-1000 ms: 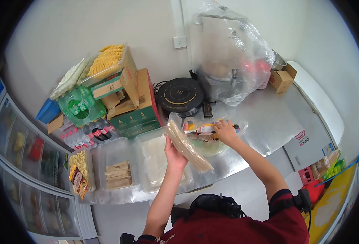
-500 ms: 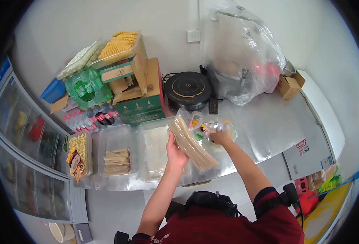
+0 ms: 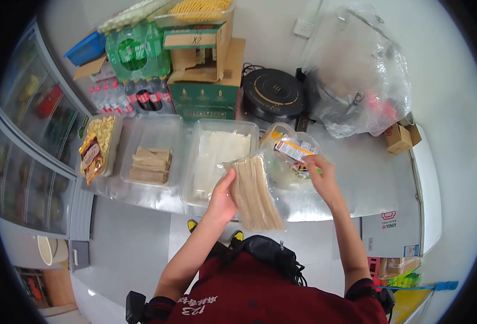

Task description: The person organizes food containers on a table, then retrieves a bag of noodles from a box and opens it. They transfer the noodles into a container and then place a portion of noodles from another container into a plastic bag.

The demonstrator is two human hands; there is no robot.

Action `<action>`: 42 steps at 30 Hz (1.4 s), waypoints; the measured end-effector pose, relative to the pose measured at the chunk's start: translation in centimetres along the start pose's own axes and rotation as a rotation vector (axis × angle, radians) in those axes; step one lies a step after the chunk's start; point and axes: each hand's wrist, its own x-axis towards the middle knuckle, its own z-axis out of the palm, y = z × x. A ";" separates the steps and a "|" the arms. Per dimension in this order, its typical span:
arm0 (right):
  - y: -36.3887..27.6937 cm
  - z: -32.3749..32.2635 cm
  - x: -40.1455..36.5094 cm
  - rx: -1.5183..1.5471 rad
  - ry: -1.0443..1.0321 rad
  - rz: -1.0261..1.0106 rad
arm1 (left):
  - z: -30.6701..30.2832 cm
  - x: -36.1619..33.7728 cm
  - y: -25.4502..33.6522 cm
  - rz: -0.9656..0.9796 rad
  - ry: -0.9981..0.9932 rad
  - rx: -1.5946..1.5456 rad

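My left hand [image 3: 222, 201] is closed around one side of a clear plastic packet of flat brown strips [image 3: 257, 194], which look like wide dried noodles. The packet hangs at a tilt over the front edge of the metal counter. My right hand [image 3: 323, 177] pinches the end of a small white-and-orange packet [image 3: 293, 151] whose print I cannot read. Under it sits a clear plastic bag [image 3: 281, 175] with colourful wrappers inside. Left of my hands, a clear tray [image 3: 187, 186] holds white sheets, and another clear tray [image 3: 178, 135] contains similar brown strips.
Yellow pieces fill a tub [image 3: 117, 137] at the left, with a brown-orange packet [image 3: 92, 159] on it. Behind stand a green carton [image 3: 203, 100], bottles [image 3: 133, 51] and a black induction cooker [image 3: 274, 94]. A plastic-wrapped pot [image 3: 357, 70] occupies the back right.
My right hand has lifted the small white-and-orange packet out from among the wrappers. The noodle packet in my left hand now hangs more upright. The camera view has shifted.
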 end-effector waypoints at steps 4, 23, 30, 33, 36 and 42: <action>-4.7 1.5 -3.9 0.842 -0.079 0.020 | -0.3 -2.0 -0.1 0.061 0.117 -0.044; -10.1 6.2 -1.9 0.443 -0.554 -0.253 | -4.4 -8.0 3.6 0.243 0.273 -0.231; -13.1 6.4 -2.2 0.409 -0.899 -0.493 | -6.9 -11.0 1.8 0.176 0.385 -0.215; -14.3 5.2 -2.1 0.441 -1.013 -0.591 | -7.9 -10.6 -0.4 0.726 0.873 0.503; -14.9 4.9 -1.7 0.318 -1.171 -0.758 | -4.6 -12.6 2.8 0.885 0.482 1.164; -15.1 4.3 -1.5 0.354 -1.354 -0.707 | -0.1 -13.5 3.3 0.197 -0.406 1.335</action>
